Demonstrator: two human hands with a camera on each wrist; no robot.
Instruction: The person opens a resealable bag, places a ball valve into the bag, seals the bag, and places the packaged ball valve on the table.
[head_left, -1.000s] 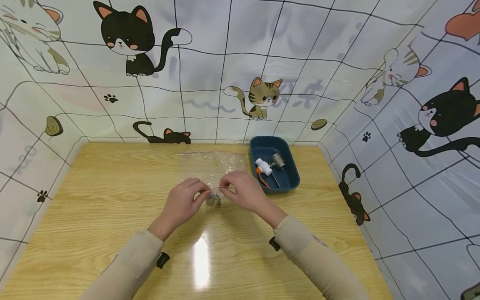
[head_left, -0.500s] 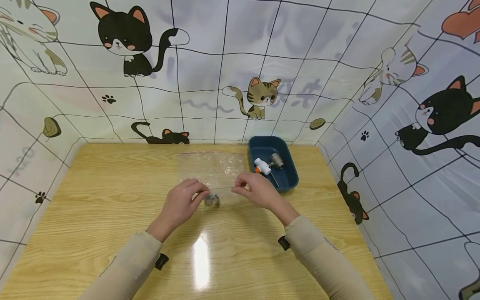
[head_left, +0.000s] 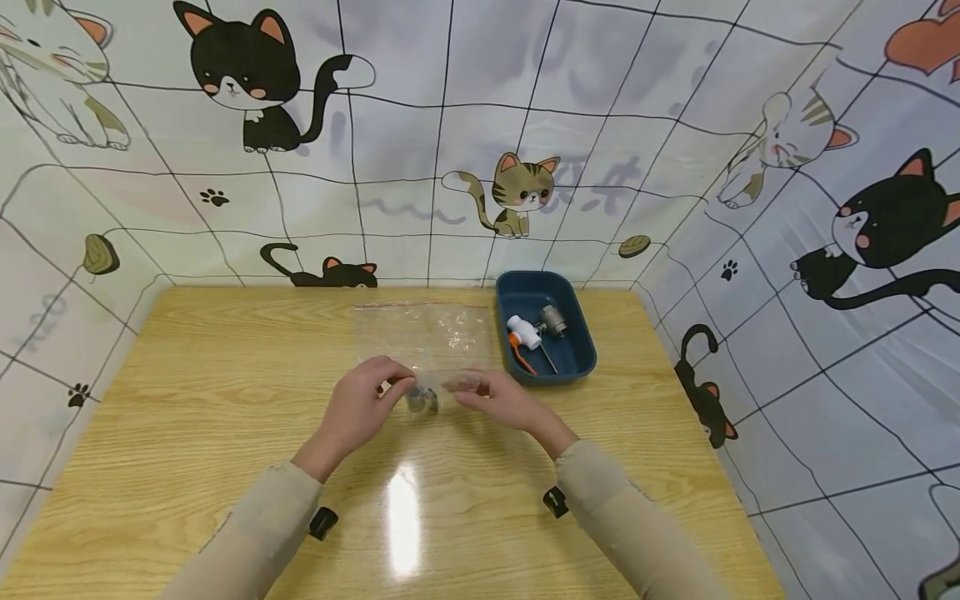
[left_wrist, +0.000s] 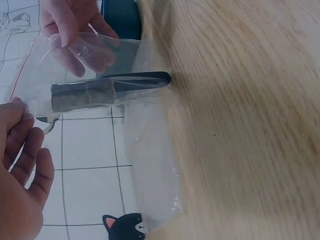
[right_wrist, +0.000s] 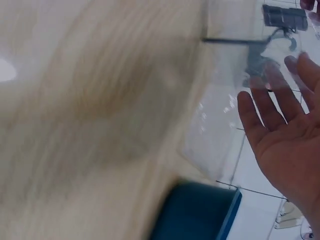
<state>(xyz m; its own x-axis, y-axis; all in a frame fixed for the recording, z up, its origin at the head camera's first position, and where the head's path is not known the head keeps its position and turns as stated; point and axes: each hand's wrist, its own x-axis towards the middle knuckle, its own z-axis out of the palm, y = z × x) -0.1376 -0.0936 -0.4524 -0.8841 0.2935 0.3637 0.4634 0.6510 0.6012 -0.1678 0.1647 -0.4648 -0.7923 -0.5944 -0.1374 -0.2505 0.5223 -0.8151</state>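
Head view sits high on the near side, facing forward and down, farthest off, framing the light wood-grain table point(head_left: 247, 400), left hand point(head_left: 362, 397) and right hand point(head_left: 504, 400). Left wrist view is close and rolled sideways, tabletop at right, looking across the clear plastic bag point(left_wrist: 37, 75) toward the right hand. Right wrist view, also close, puts tabletop at left; all three share the dark blue plastic bin point(head_left: 576, 358).

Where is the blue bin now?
In the head view, the blue bin stands right of centre near the far edge of the table, beside the flat clear bag and beyond the right hand.
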